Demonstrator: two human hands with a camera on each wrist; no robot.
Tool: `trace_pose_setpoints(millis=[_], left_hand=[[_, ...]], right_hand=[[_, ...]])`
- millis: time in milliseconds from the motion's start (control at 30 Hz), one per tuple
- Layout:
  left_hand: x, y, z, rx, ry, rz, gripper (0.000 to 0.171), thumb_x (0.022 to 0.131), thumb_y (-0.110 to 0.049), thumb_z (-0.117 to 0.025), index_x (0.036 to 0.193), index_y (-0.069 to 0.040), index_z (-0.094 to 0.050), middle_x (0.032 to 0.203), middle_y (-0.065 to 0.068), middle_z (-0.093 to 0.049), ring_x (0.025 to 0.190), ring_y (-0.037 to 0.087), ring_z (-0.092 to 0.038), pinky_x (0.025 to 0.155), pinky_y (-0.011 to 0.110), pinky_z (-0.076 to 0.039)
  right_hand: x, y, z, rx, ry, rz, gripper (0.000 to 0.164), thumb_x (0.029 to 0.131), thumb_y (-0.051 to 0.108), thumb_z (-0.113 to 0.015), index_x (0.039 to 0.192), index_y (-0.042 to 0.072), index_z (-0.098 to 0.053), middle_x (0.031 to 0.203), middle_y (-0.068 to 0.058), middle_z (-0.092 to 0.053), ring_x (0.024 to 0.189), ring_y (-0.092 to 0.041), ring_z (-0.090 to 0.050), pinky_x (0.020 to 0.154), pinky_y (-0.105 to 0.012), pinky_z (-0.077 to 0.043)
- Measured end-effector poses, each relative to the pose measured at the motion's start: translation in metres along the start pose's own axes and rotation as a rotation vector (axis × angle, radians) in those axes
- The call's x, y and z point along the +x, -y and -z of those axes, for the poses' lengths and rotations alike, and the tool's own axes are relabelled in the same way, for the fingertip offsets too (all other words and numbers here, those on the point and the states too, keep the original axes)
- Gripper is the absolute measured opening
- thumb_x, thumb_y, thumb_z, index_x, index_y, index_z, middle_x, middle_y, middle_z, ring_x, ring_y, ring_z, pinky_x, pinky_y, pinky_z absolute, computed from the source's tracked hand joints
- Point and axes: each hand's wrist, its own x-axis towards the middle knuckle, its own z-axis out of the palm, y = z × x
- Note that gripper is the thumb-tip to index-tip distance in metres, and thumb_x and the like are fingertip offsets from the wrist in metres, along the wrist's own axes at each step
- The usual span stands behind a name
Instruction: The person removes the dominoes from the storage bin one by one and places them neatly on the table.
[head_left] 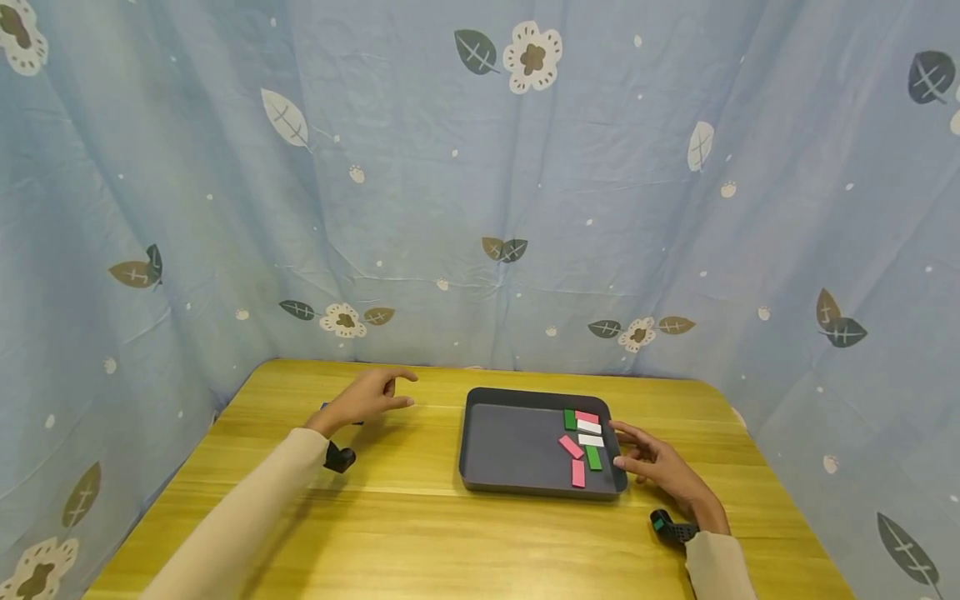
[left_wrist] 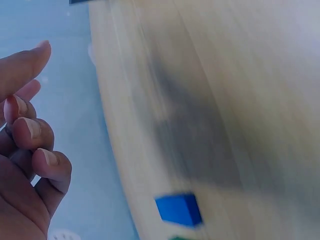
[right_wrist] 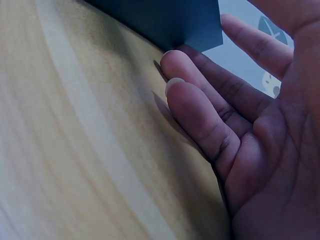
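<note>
My left hand (head_left: 371, 396) hovers over the left part of the table with loosely bent fingers and holds nothing. Beneath that wrist lies a blue block (left_wrist: 177, 209), mostly hidden in the head view; a sliver of something green (left_wrist: 177, 238) shows beside it. The right hand (head_left: 660, 467) rests at the right side of a dark grey tray (head_left: 495, 487), thumb and forefinger at its rim, the other fingers outside by its wall (right_wrist: 170, 22). Inside, toward the right, lie pink tiles (head_left: 578, 473), white tiles (head_left: 590, 440) and green tiles (head_left: 593, 457).
The yellow wood-grain table (head_left: 390, 533) has a blue curtain (head_left: 420, 192) with leaf and flower prints behind it and at both sides. Black wrist straps with devices (head_left: 340, 457) sit on both wrists.
</note>
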Motion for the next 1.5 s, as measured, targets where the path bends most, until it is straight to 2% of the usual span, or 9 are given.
trace_pose_setpoints(millis=[67,267,433,600,767,1000,1200,1500], left_hand=[[0.005,-0.007,-0.004,0.007,-0.002,-0.022,0.040,0.089,-0.037,-0.068,0.125,-0.022,-0.060,0.061,-0.003,-0.049,0.051,0.011,-0.041,0.054,0.029,-0.038],[0.019,-0.028,-0.014,0.009,-0.004,-0.102,0.035,0.089,-0.026,-0.070,0.123,-0.020,-0.061,0.059,-0.003,-0.048,0.050,0.010,-0.040,0.054,0.028,-0.038],[0.032,-0.042,-0.024,0.006,0.007,-0.158,0.035,0.089,-0.028,-0.069,0.121,-0.020,-0.062,0.059,-0.005,-0.047,0.050,0.009,-0.040,0.055,0.027,-0.039],[0.043,-0.056,-0.034,0.042,0.023,-0.214,0.034,0.089,-0.034,-0.069,0.119,-0.021,-0.063,0.057,-0.006,-0.045,0.050,0.007,-0.040,0.058,0.026,-0.041],[0.054,-0.073,-0.042,0.065,0.043,-0.246,0.033,0.088,-0.043,-0.066,0.116,-0.025,-0.063,0.056,-0.006,-0.044,0.048,0.007,-0.039,0.056,0.024,-0.039],[0.067,-0.099,-0.052,0.038,0.078,-0.291,0.031,0.088,-0.036,-0.068,0.115,-0.021,-0.065,0.058,-0.004,-0.046,0.050,0.009,-0.040,0.058,0.024,-0.040],[0.081,-0.117,-0.068,0.048,0.114,-0.316,0.033,0.086,-0.044,-0.068,0.113,-0.023,-0.066,0.053,-0.006,-0.041,0.048,0.007,-0.038,0.056,0.022,-0.037],[0.096,-0.140,-0.092,0.021,0.177,-0.339,0.033,0.085,-0.042,-0.070,0.111,-0.021,-0.068,0.058,-0.006,-0.047,0.052,0.007,-0.043,0.053,0.020,-0.036]], right_hand=[[0.000,-0.001,0.000,-0.001,0.000,0.003,0.063,0.091,0.025,-0.067,0.146,0.034,-0.038,0.141,-0.005,-0.044,0.094,-0.034,-0.054,0.066,-0.037,-0.049],[0.002,-0.004,0.000,-0.004,-0.009,0.005,0.063,0.090,0.025,-0.068,0.145,0.036,-0.039,0.142,-0.005,-0.043,0.094,-0.034,-0.053,0.067,-0.036,-0.049],[0.001,-0.003,-0.001,-0.007,-0.018,-0.005,0.063,0.089,0.026,-0.069,0.144,0.037,-0.040,0.141,-0.004,-0.044,0.094,-0.034,-0.053,0.067,-0.036,-0.049],[0.000,0.000,-0.002,-0.003,-0.019,-0.006,0.062,0.090,0.024,-0.068,0.144,0.035,-0.040,0.141,-0.005,-0.044,0.094,-0.034,-0.053,0.066,-0.036,-0.049],[-0.001,0.001,-0.003,0.002,-0.022,-0.015,0.062,0.090,0.025,-0.068,0.144,0.036,-0.040,0.140,-0.005,-0.044,0.094,-0.034,-0.053,0.066,-0.036,-0.049],[-0.001,0.000,-0.002,0.001,-0.021,-0.007,0.062,0.090,0.025,-0.067,0.144,0.036,-0.039,0.141,-0.006,-0.044,0.094,-0.034,-0.053,0.066,-0.037,-0.049],[-0.001,0.000,-0.002,0.004,-0.025,-0.005,0.062,0.090,0.025,-0.068,0.144,0.037,-0.039,0.141,-0.006,-0.044,0.095,-0.034,-0.053,0.065,-0.037,-0.049],[0.000,0.000,-0.003,0.001,-0.037,-0.007,0.062,0.089,0.025,-0.068,0.143,0.037,-0.041,0.140,-0.005,-0.046,0.094,-0.034,-0.054,0.065,-0.036,-0.049]])
